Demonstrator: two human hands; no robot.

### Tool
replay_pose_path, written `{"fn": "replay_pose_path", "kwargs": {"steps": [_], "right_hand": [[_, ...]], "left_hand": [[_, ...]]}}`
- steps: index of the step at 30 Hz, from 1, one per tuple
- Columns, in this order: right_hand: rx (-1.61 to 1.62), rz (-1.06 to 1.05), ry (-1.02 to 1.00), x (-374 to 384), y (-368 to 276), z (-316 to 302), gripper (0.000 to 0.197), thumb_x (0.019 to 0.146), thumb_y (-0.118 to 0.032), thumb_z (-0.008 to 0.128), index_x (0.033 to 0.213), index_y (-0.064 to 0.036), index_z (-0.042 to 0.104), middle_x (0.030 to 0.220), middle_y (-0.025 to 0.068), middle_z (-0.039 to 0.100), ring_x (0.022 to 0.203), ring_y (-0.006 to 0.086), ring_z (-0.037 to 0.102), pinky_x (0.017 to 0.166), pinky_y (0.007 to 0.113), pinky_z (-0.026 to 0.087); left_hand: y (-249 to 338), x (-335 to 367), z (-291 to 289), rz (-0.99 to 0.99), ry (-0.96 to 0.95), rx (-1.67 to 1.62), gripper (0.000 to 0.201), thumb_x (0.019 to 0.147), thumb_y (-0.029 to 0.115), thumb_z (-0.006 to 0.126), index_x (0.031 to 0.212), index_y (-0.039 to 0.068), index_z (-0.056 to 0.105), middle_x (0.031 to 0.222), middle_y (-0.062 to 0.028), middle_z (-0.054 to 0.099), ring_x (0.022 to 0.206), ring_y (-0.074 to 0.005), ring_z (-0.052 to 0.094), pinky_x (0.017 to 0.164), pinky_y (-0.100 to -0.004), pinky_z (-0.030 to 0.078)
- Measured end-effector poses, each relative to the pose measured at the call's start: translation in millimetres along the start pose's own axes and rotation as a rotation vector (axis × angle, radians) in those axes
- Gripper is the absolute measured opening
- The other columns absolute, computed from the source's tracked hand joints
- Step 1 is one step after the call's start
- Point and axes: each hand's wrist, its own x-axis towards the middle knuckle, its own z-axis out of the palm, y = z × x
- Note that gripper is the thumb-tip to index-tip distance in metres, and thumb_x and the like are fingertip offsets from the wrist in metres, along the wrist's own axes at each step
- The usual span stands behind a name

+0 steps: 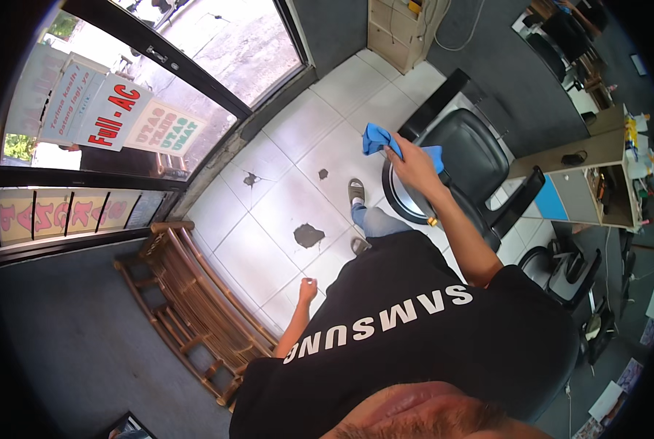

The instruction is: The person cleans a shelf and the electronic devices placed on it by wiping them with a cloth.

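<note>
My right hand [417, 170] is closed on a blue cloth [377, 138], which hangs out on both sides of the fingers. It is held in front of a black padded barber chair [464, 150], over the chair's round metal base. I cannot tell whether the cloth touches the chair. Lower and to the left, my left hand [308, 290] hangs beside my body above the tiled floor. Its fingers are curled in, and I see nothing in them.
A bamboo bench [188, 300] stands at the left, below glass doors [195, 95]. Broken patches [308, 235] mark the white tiles. At the right are a wooden counter [579, 192] holding small items and another barber chair [564, 271]. A wooden cabinet [394, 33] stands at the far wall.
</note>
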Motion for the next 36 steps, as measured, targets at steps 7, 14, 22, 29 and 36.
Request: {"fn": "replay_pose_path", "kwargs": {"steps": [7, 14, 22, 29, 36], "right_hand": [[0.693, 0.333, -0.207, 101.4, 2.2, 76.8, 0.04, 0.102, -0.039, 0.054, 0.125, -0.0084, 0.063, 0.101, 0.0168, 0.071, 0.093, 0.0282, 0.068, 0.086, 0.038, 0.05], [0.542, 0.457, -0.106, 165.6, 43.1, 100.4, 0.04, 0.098, -0.037, 0.055, 0.124, -0.0071, 0.064, 0.104, 0.0189, 0.072, 0.101, 0.034, 0.069, 0.088, 0.041, 0.051], [0.548, 0.62, 0.043, 215.1, 101.3, 82.9, 0.042, 0.097, -0.04, 0.057, 0.121, -0.0062, 0.063, 0.101, 0.023, 0.071, 0.097, 0.0416, 0.068, 0.085, 0.044, 0.052], [0.453, 0.705, 0.134, 269.4, 154.5, 71.7, 0.038, 0.096, -0.038, 0.059, 0.117, -0.0068, 0.063, 0.094, 0.0244, 0.07, 0.094, 0.0432, 0.068, 0.082, 0.047, 0.052], [0.393, 0.798, 0.11, 346.2, 174.9, 61.9, 0.04, 0.096, -0.04, 0.06, 0.116, -0.0054, 0.065, 0.09, 0.0206, 0.07, 0.085, 0.034, 0.069, 0.078, 0.043, 0.051]], "left_hand": [[157.5, 77.6, -68.6, 0.193, -0.065, -0.114, 0.046, 0.098, 0.038, 0.059, 0.124, 0.0, 0.058, 0.104, -0.0229, 0.071, 0.093, -0.0309, 0.07, 0.084, -0.0407, 0.054], [247.0, 202.1, -177.4, 0.268, -0.04, 0.037, 0.041, 0.098, 0.038, 0.058, 0.117, 0.001, 0.064, 0.098, -0.0215, 0.072, 0.091, -0.0323, 0.07, 0.085, -0.042, 0.054], [351.5, 299.5, -256.4, 0.161, -0.035, 0.06, 0.041, 0.098, 0.034, 0.058, 0.116, -0.003, 0.062, 0.089, -0.0132, 0.072, 0.072, -0.0195, 0.068, 0.068, -0.0339, 0.054], [461.5, 358.7, -250.5, 0.358, -0.258, 0.263, 0.046, 0.097, 0.038, 0.058, 0.118, -0.004, 0.061, 0.097, -0.0199, 0.073, 0.079, -0.0254, 0.071, 0.072, -0.0386, 0.056], [575.0, 481.6, -248.1, 0.27, -0.345, 0.249, 0.046, 0.096, 0.038, 0.06, 0.117, -0.003, 0.064, 0.093, -0.0179, 0.074, 0.085, -0.0264, 0.072, 0.077, -0.0396, 0.056]]}}
